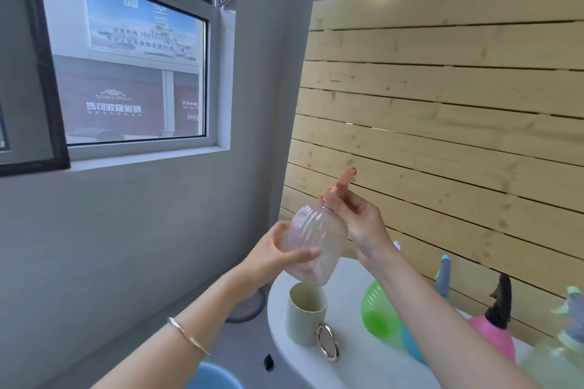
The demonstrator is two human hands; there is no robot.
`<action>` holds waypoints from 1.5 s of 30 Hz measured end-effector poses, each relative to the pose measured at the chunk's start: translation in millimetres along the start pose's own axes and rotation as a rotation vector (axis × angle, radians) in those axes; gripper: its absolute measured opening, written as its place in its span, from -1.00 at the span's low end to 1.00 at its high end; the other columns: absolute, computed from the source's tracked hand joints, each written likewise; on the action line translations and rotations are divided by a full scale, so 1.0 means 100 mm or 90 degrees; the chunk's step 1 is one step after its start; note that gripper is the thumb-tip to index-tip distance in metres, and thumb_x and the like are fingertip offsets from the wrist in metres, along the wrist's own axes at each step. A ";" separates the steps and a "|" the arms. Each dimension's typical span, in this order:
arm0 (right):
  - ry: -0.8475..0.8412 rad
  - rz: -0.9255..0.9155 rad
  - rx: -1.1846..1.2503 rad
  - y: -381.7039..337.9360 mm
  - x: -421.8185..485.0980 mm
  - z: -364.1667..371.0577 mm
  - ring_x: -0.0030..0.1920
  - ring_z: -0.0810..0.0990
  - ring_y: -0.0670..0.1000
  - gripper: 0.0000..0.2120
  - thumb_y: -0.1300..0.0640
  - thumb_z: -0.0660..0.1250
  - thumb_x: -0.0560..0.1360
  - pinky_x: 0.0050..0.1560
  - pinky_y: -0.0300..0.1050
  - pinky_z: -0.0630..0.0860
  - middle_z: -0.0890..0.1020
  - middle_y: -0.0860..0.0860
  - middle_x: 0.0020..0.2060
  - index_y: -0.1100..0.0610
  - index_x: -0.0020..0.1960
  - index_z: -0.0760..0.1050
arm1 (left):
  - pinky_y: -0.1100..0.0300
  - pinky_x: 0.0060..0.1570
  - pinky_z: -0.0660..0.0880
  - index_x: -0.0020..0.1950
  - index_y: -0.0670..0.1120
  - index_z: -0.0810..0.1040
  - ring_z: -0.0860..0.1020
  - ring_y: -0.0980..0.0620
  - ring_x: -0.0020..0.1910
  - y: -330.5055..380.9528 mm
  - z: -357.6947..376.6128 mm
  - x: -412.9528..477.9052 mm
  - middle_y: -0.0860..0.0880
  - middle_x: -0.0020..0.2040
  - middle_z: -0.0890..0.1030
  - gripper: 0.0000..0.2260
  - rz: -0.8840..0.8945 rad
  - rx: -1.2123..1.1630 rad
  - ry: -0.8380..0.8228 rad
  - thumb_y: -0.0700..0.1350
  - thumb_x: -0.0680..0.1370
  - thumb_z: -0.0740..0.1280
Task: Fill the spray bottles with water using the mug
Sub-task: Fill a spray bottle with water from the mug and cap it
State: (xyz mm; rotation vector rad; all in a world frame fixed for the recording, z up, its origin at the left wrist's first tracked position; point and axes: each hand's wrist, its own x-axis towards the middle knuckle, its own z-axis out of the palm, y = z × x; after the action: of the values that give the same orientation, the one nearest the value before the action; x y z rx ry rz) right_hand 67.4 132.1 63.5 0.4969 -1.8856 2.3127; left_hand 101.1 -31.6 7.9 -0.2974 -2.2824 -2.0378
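Observation:
I hold a clear pale-pink ribbed spray bottle tilted in the air above the white table. My left hand grips its body from the left. My right hand grips its peach spray head at the neck. Below the bottle stands a pale-green mug with a round metal ring handle, upright on the table. I cannot tell whether the mug holds water.
Along the table behind my right forearm stand a green bottle, a blue bottle, a pink bottle with a black sprayer and a pale yellow-green bottle. A wooden slat panel backs the table. A blue basin sits low left.

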 end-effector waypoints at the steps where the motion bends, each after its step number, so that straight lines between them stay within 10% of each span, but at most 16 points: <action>1: -0.040 0.017 0.027 -0.06 -0.04 0.00 -0.10 0.58 -0.06 -0.85 0.12 0.44 0.41 0.02 -0.23 0.51 0.62 0.02 -0.12 0.18 -0.10 0.60 | 0.03 0.20 0.55 0.30 -0.03 0.47 0.62 -0.02 0.17 0.06 -0.04 -0.09 -0.11 0.23 0.62 -0.24 -0.035 -0.065 -0.063 0.20 0.17 0.55; 5: -0.199 0.086 0.099 -0.18 -0.16 -0.01 0.09 0.61 -0.08 -0.70 0.00 0.34 0.43 0.12 -0.15 0.52 0.66 0.02 0.08 0.14 0.09 0.59 | -0.11 0.30 0.44 0.39 -0.08 0.49 0.54 -0.14 0.29 0.11 -0.14 -0.28 -0.15 0.31 0.58 -0.12 -0.180 -0.318 -0.199 0.23 0.15 0.61; 11: -0.058 0.054 0.106 -0.08 -0.35 0.04 0.09 0.63 -0.03 -0.57 -0.07 0.35 0.39 0.13 -0.09 0.52 0.66 0.03 0.11 0.12 0.18 0.51 | 0.03 0.33 0.46 0.44 0.14 0.39 0.55 0.09 0.28 0.15 0.03 -0.41 0.05 0.31 0.58 -0.28 -0.044 -0.061 -0.095 0.49 0.38 0.22; 15: -0.017 0.043 0.118 -0.08 -0.42 0.02 0.05 0.66 0.01 -0.58 -0.05 0.40 0.37 0.19 -0.01 0.51 0.69 0.04 0.04 0.17 0.12 0.47 | 0.05 0.18 0.57 0.36 0.09 0.42 0.64 0.13 0.10 0.25 0.11 -0.50 0.03 0.19 0.62 -0.19 0.021 -0.048 0.046 0.43 0.20 0.38; 24: -0.119 0.090 0.165 -0.11 -0.45 0.00 0.04 0.59 0.02 -0.71 -0.04 0.37 0.42 0.21 -0.06 0.48 0.62 0.05 -0.01 0.16 -0.01 0.60 | -0.05 0.18 0.51 0.37 -0.03 0.52 0.59 -0.12 0.22 0.16 0.11 -0.49 -0.13 0.25 0.62 -0.45 -0.141 -0.303 -0.055 0.29 0.53 0.25; 31: -0.018 0.024 0.149 -0.14 -0.60 0.15 -0.21 0.58 -0.09 -0.75 0.06 0.38 0.46 -0.08 -0.25 0.52 0.62 -0.05 -0.21 0.19 0.06 0.58 | 0.29 -0.07 0.61 0.17 0.10 0.57 0.65 0.19 0.02 0.40 0.31 -0.62 0.08 0.09 0.68 -0.53 -0.043 -0.051 0.038 0.37 0.57 0.08; 35: -0.031 0.041 0.138 -0.20 -0.64 0.15 -0.21 0.59 -0.08 -0.75 0.08 0.39 0.46 -0.11 -0.24 0.53 0.64 -0.07 -0.24 0.18 0.08 0.59 | 0.18 -0.04 0.61 0.23 0.09 0.52 0.62 0.08 0.14 0.44 0.25 -0.67 0.01 0.21 0.62 -0.31 -0.030 -0.029 0.009 0.48 0.25 0.37; 45: -0.032 0.083 0.196 -0.21 -0.76 0.10 -0.19 0.60 -0.06 -0.66 0.04 0.43 0.34 -0.08 -0.17 0.56 0.65 -0.02 -0.19 0.18 0.06 0.60 | 0.05 0.17 0.55 0.33 0.10 0.53 0.62 0.05 0.18 0.54 0.28 -0.81 0.03 0.22 0.64 -0.47 -0.092 -0.081 -0.058 0.36 0.55 0.08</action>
State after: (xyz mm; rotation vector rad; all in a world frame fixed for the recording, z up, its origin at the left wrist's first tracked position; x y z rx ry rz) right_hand 147.3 135.8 60.5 0.4782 -1.6315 2.7203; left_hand 192.5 -6.5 42.8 -0.2437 -2.2927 -2.2918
